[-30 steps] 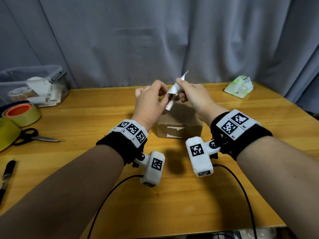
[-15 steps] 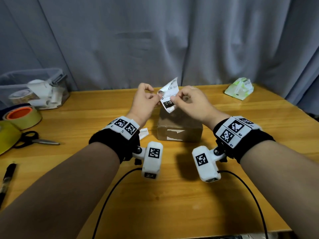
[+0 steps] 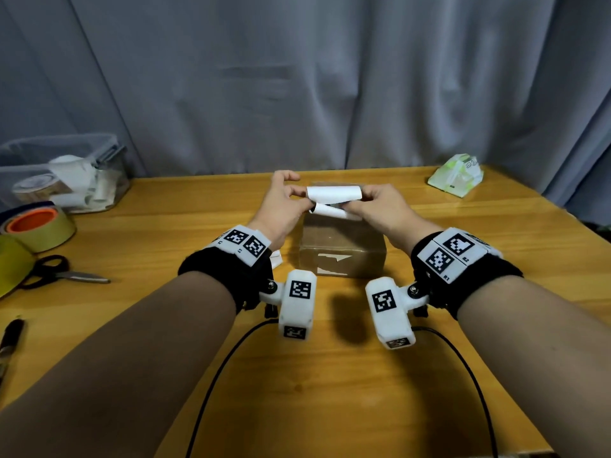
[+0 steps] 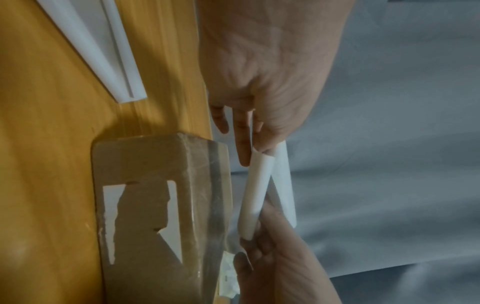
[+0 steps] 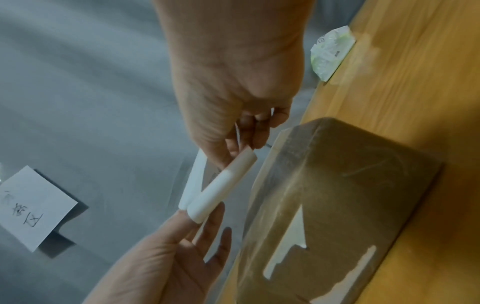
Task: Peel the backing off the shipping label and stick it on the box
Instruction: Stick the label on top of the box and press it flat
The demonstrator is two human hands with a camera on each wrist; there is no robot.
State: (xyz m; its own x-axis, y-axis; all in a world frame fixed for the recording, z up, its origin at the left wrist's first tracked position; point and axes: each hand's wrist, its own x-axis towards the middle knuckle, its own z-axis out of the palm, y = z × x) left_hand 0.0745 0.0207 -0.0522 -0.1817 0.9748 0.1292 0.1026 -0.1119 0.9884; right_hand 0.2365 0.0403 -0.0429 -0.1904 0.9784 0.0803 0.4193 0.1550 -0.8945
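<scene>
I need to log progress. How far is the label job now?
Done: nothing is stuck on the box top yet. In hand: the left hand and the right hand pinch the ends of two curled white sheets, apparently the label and its backing coming apart above the box. Left: finish separating them and press the label on.

light: even, soft, from overhead | shadows: dark under wrist cameras on counter (image 3: 330, 375) | wrist views: dim, soft, motion-blurred | head view: edges bowed

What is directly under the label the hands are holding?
The cardboard box on the wooden table. Its top shows below the label; the far part is covered by both hands.
</scene>
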